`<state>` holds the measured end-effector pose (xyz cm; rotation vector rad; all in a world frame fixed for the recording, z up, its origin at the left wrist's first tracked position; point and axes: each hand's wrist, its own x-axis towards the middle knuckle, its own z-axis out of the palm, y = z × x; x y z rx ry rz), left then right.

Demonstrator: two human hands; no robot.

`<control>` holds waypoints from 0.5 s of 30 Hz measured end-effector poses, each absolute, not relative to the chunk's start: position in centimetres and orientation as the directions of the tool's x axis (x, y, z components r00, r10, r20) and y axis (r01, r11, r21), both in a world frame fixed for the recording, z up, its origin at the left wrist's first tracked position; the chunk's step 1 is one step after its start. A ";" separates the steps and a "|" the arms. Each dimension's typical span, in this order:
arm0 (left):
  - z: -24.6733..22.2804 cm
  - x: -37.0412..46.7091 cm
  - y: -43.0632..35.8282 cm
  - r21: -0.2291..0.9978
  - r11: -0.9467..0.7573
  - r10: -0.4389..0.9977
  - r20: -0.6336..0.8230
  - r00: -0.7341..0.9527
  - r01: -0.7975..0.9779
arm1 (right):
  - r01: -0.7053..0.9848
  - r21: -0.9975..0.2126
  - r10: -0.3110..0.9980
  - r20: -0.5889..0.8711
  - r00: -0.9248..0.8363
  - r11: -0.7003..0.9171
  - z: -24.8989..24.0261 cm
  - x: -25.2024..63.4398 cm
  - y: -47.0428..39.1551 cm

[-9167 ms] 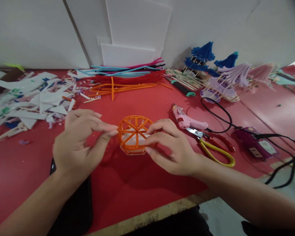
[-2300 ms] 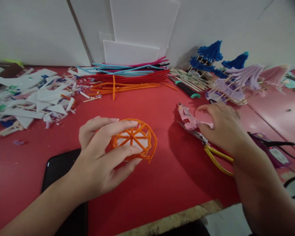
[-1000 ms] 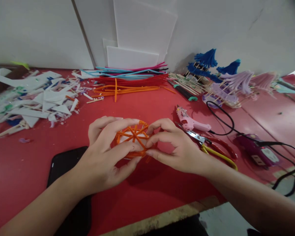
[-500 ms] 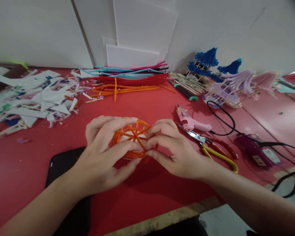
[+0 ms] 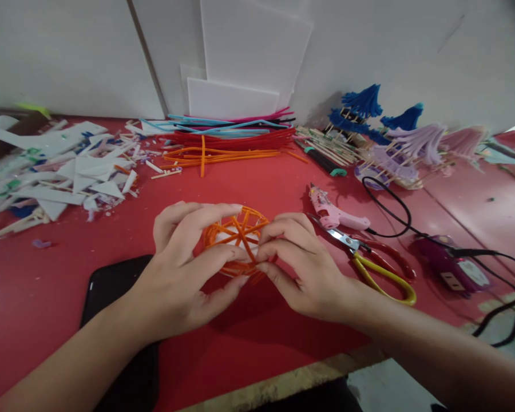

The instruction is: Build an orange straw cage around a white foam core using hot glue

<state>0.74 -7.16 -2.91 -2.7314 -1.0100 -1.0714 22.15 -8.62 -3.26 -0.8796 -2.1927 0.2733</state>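
Observation:
Between my hands is a round frame of orange pipe cleaners [image 5: 241, 233], its strips crossing at the middle like wheel spokes over a white base. My left hand [image 5: 193, 252] is wrapped round its left side, with fingers along the far rim and the thumb at the near part. At the near right rim, my right hand [image 5: 298, 260] pinches an orange strip between thumb and fingertips. A short orange end pokes out below that pinch. The fingers hide part of the frame's sides.
A pink glue gun [image 5: 335, 214] and red-and-yellow pliers [image 5: 364, 257] lie to the right, near a purple power box [image 5: 450, 266] with black cables. Pipe cleaners [image 5: 232, 137] and small blue and lilac umbrella-like roofs [image 5: 416, 140] stand behind. White scraps [image 5: 77, 171] and a black phone [image 5: 115, 292] are left.
The frame and both hands have shifted slightly right in view. My grip on the frame looks the same.

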 end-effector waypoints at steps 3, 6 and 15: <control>-2.8 0.8 -7.2 0.191 -0.789 0.559 0.617 0.554 0.584 | 0.503 -0.435 0.662 0.567 -0.491 0.746 -3.2 22.1 -8.6; -2.7 0.8 -7.1 0.201 -0.793 0.560 0.612 0.558 0.575 | 0.506 -0.430 0.660 0.567 -0.493 0.748 -3.3 22.0 -8.6; -2.8 0.9 -7.1 0.203 -0.796 0.557 0.615 0.558 0.571 | 0.498 -0.415 0.637 0.622 -0.456 0.762 -3.6 22.0 -8.8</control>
